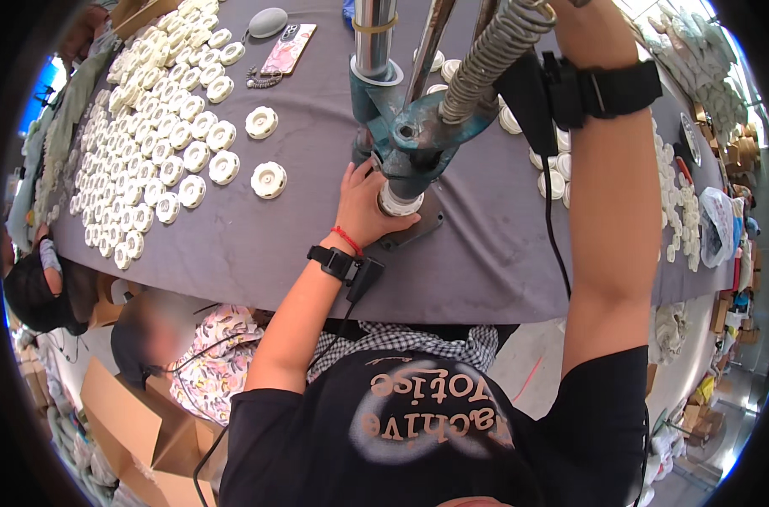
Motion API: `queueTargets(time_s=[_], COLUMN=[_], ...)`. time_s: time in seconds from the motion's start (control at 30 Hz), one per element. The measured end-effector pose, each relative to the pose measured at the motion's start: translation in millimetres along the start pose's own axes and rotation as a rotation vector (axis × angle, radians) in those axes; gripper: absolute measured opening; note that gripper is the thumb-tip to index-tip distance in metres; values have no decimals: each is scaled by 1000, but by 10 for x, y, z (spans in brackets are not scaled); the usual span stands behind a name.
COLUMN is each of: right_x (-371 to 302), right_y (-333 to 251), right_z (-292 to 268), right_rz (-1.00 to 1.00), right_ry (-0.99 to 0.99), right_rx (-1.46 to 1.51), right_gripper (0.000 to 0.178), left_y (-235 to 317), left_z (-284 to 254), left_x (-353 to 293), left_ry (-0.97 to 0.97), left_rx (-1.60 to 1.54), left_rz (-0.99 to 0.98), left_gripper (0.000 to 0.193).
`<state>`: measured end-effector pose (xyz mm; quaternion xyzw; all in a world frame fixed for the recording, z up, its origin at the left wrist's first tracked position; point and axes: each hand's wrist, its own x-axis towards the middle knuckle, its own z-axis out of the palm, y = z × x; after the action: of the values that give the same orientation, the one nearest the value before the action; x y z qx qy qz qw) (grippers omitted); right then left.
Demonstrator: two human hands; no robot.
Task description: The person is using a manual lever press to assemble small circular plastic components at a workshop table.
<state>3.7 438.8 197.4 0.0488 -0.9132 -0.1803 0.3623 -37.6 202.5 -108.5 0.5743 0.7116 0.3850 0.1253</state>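
Observation:
My left hand (366, 205) grips a round white plastic part (399, 203) sitting on the dark base plate (427, 225) under the head of a teal hand press (418, 135). A red string and a black wrist strap are on that arm. My right arm (608, 169) reaches straight up past the press's spring-covered lever (494, 51). The right hand itself is cut off by the top edge of the picture, so what it holds is hidden.
The press stands on a grey-covered table (300, 228). Several white round parts (148, 144) lie in rows at the left, more at the right (676, 203). A phone (288, 47) and grey mouse (268, 21) lie at the back. People sit below left among cardboard boxes (135, 431).

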Motion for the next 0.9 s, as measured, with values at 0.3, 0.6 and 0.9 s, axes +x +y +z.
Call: queueTargets(time_s=[0.3, 0.6, 0.9], right_x=[-532, -2790, -2813], right_y=[-933, -2386, -2329], right_z=[-719, 14, -358], right_rz=[768, 1348, 1115], right_ry=[133, -560, 165], right_rx=[560, 552, 849], right_gripper=[32, 74, 34], left_y=[216, 234, 111], left_z=[293, 378, 245], left_x=[-192, -122, -115], left_ry=[247, 316, 206], left_rx=[75, -50, 55], left_rz=[-243, -180, -154], left_gripper=[65, 107, 82])
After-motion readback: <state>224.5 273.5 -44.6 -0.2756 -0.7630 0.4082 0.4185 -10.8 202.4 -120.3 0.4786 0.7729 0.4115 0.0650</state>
